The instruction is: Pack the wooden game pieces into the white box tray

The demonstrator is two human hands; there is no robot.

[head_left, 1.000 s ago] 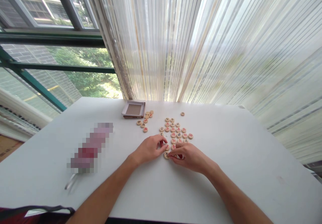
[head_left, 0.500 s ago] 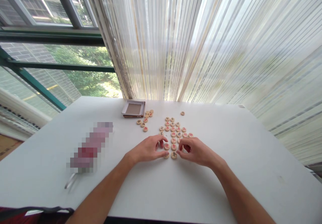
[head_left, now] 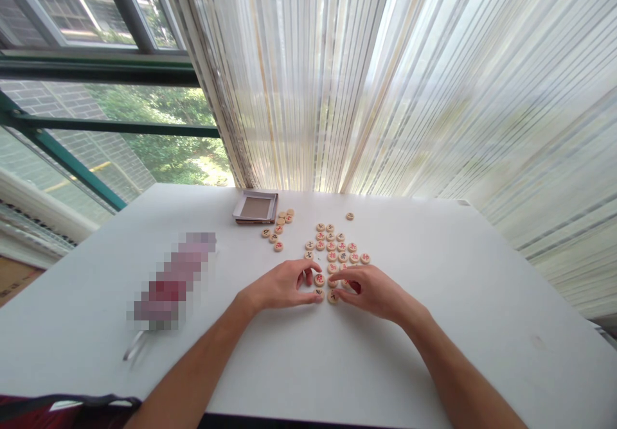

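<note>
Wooden Chinese chess pieces (head_left: 342, 246) lie flat in close rows on the white table. My left hand (head_left: 288, 284) is at the near left end of them, thumb and index finger apart. Its thumb touches a black-marked piece (head_left: 318, 293); the index fingertip hovers by a red-marked piece (head_left: 319, 280). Opposite, my right hand (head_left: 369, 288) has its fingers apart too. Its thumb touches the edge of another black-marked piece (head_left: 332, 297), while the index fingertip covers part of a red-marked piece (head_left: 332, 282). Some pieces beneath the right hand are partly hidden.
A shallow open box (head_left: 234, 215) stands at the back, with several loose pieces (head_left: 278, 229) to its right. One lone piece (head_left: 349, 216) lies farther back. A blurred-out pinkish object (head_left: 168, 281) rests on the left of the table (head_left: 308, 365). String curtains (head_left: 308, 82) hang behind.
My right hand has shifted slightly left, its index finger reaching out over the red-marked piece. The near black-marked piece at its thumb appears slightly turned. My left hand stays almost still.
</note>
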